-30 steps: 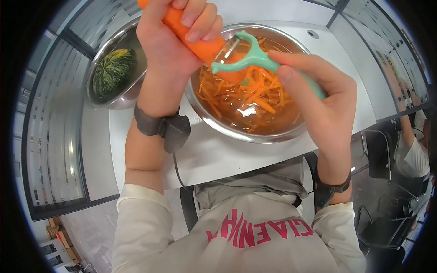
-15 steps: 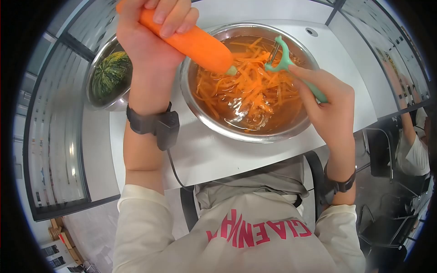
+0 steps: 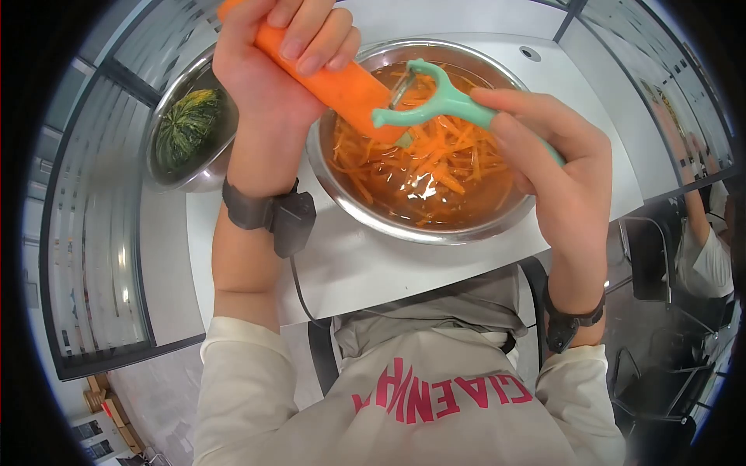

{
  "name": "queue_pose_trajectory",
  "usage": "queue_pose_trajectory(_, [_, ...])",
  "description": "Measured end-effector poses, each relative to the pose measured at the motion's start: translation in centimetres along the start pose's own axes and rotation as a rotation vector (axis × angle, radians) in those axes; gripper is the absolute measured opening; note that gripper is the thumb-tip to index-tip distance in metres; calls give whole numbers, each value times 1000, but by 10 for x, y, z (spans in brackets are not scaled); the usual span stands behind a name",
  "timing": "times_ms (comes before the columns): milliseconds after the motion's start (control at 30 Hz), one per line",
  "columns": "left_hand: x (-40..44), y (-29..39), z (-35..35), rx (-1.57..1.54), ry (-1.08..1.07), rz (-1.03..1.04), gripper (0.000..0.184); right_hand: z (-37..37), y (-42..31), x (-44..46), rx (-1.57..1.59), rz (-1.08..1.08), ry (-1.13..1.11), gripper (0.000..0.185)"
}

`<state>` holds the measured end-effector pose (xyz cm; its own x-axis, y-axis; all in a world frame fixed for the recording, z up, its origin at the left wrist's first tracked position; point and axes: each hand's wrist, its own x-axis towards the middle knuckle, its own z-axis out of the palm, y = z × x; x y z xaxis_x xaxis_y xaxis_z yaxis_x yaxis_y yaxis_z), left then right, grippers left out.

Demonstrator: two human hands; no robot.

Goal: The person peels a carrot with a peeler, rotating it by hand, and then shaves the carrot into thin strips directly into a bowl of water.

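Note:
A large orange carrot [image 3: 342, 87] slants over the left side of a metal bowl, with my left hand [image 3: 284, 66] wrapped round its upper part. My right hand [image 3: 556, 147] is closed on the handle of a mint-green peeler [image 3: 447, 101]. The peeler's blade lies at the carrot's lower end, close to or against its surface; exact contact is hard to make out. Below both, the metal bowl [image 3: 435, 236] holds water with many orange peel strips [image 3: 443, 167] in it.
A second metal bowl [image 3: 203, 180] at the left holds a dark green, ribbed squash [image 3: 186, 128]. Both bowls stand on a white table [image 3: 373, 272] with glass partitions round it. At the right are a dark chair [image 3: 649, 264] and another person's white sleeve [image 3: 709, 268].
The peeler swung right, away from the carrot, and is now back at its lower end. The carrot moved left, then partly back right. Both hands kept their hold.

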<state>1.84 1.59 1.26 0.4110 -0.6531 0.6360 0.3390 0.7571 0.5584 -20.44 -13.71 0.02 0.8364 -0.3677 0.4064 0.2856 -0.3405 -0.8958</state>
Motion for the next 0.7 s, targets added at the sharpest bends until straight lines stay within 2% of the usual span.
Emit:
queue_pose_trajectory(167, [2,1,-12,66,-156,-18,37,11,-2,8,6,-37,-14,23])
queue_pose_trajectory(267, [-2,4,-5,177,-84,-36,36,13,1,11,1,-54,-25,23])
queue_pose_trajectory(367, [-2,2,2,101,-77,-32,36,14,2,11,-24,-52,-30,23])
queue_pose_trajectory(433, [17,-30,-15,-510,-418,10,36,14,0,9,-60,-61,-33,23])
queue_pose_trajectory(500, [17,-28,-28,-484,-449,31,37,13,3,8,-93,-92,-39,22])
queue_pose_trajectory(567, [1,14,-23,176,-163,26,37,9,10,4,-109,-74,-48,20])
queue_pose_trajectory(700, [1,16,-2,57,-34,79,38,-1,29,-3,-155,4,-46,17])
